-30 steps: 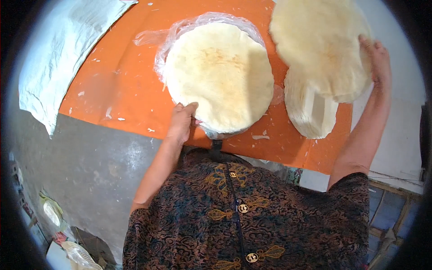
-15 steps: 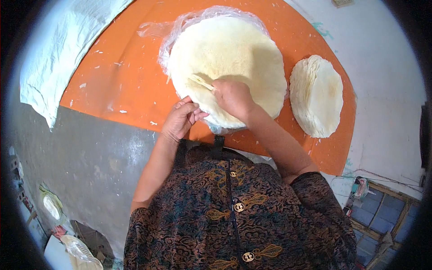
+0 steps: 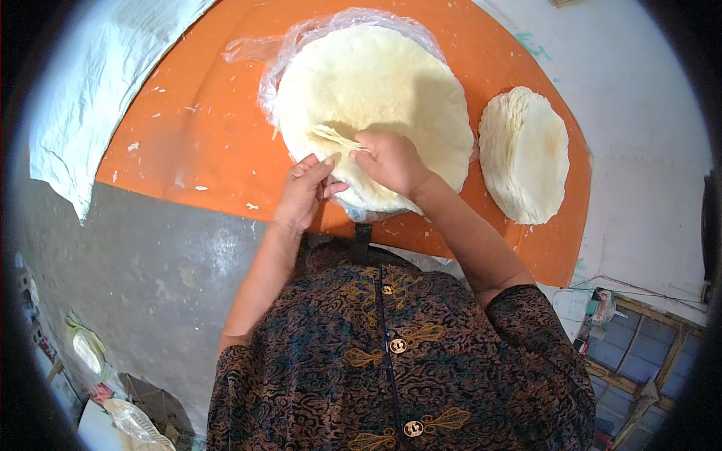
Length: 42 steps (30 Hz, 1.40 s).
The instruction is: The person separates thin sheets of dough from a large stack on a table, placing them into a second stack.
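Observation:
A large pale round of thin flatbread (image 3: 368, 83) lies in front of me, seemingly the top of a stack, with clear plastic wrap (image 3: 274, 83) showing round its far and left rim. My right hand (image 3: 392, 160) is closed on a bunch of thin, layered flatbread edges (image 3: 335, 137) lifted over the round's near left part. Just to its left, my left hand (image 3: 307, 192) has its thumb and index finger pinched at the near left rim of the round. Whether a layer is between those fingertips is hard to see.
A folded stack of flatbread (image 3: 526, 156) rests to the right on the orange tabletop (image 3: 210, 143). White cloth (image 3: 83, 98) hangs over the far left edge. White crumbs dot the tabletop. Grey floor (image 3: 173, 255) shows at left, a wooden-framed item with bluish panels (image 3: 639, 349) at lower right.
The whole view has shifted slightly. My left thumb and index finger have moved up closer to my right hand. The right hand still grips the layered edges, now spread a little more.

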Tool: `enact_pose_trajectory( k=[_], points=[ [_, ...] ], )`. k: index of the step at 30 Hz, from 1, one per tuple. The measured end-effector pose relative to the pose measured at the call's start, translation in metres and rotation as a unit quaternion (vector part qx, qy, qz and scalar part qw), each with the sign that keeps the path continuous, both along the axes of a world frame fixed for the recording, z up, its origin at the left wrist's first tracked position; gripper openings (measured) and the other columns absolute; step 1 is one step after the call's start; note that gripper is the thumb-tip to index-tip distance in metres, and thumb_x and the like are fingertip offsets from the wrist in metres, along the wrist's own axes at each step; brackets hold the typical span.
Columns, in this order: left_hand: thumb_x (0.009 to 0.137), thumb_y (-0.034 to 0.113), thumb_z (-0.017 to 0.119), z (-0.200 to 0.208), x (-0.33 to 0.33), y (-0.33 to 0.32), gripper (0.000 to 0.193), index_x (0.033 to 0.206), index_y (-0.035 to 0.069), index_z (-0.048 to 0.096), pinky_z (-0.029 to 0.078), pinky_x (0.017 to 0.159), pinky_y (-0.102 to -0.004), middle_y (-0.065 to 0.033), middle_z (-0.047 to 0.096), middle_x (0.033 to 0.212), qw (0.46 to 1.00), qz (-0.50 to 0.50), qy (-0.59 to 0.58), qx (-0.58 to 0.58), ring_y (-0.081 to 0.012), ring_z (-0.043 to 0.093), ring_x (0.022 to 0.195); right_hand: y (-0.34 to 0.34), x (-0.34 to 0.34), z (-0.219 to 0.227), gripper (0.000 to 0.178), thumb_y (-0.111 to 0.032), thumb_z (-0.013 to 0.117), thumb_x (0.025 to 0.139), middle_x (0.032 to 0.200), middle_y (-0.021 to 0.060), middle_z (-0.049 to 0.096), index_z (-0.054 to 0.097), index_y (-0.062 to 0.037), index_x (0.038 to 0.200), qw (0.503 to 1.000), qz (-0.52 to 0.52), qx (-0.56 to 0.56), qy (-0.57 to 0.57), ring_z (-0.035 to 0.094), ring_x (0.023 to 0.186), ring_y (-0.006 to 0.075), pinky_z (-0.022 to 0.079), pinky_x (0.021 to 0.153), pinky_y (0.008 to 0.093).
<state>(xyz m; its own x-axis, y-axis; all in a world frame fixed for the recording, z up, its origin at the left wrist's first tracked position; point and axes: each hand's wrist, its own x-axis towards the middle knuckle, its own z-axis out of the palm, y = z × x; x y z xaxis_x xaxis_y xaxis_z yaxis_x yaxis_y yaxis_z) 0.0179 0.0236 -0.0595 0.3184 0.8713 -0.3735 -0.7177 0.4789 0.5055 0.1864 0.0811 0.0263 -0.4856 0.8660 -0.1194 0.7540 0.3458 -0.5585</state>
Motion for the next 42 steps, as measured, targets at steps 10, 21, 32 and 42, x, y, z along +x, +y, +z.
enact_pose_trajectory(
  k=[10,21,32,42],
  points=[
    [0.09,0.002,0.054,0.006,-0.001,-0.006,0.032,0.122,-0.002,0.052,0.056,0.085,-0.0323,-0.012,0.063,0.109,0.999,-0.02,-0.029,0.017,-0.0186,0.064,0.093,0.021,0.017,-0.007,0.024,-0.013,0.064,0.085,0.084,0.0064,0.065,0.062,0.0049,0.101,0.955,-0.079,-0.24,0.155,0.059,0.074,0.0115,0.047,0.066,0.0273],
    [0.092,0.01,0.055,0.006,0.0,0.0,0.027,0.117,0.001,0.054,0.057,0.077,-0.0295,-0.0097,0.064,0.105,0.998,-0.035,0.014,0.044,-0.017,0.065,0.089,0.006,0.008,0.016,0.037,-0.023,0.076,0.073,0.083,0.0123,0.059,0.06,0.0015,0.096,0.991,0.037,-0.128,0.012,0.058,0.079,0.0176,0.046,0.07,0.0322],
    [0.09,0.013,0.056,0.007,0.007,0.0,0.027,0.114,0.001,0.055,0.057,0.076,-0.0293,-0.0089,0.064,0.104,0.999,0.006,0.027,0.034,-0.0167,0.064,0.09,0.013,0.019,0.016,0.035,-0.018,0.066,0.084,0.095,0.01,0.062,0.059,0.0017,0.111,0.968,0.058,-0.231,0.079,0.057,0.087,0.0144,0.046,0.077,0.0273],
    [0.085,0.009,0.055,0.017,0.015,0.015,0.018,0.1,-0.001,0.057,0.053,0.053,-0.0252,-0.0098,0.064,0.092,0.977,0.011,0.181,-0.114,-0.0138,0.061,0.068,-0.013,-0.023,0.01,0.026,-0.012,0.057,0.084,0.097,0.0139,0.065,0.061,-0.0024,0.108,0.987,-0.002,-0.035,-0.156,0.063,0.085,0.026,0.049,0.076,0.036]
  ],
)
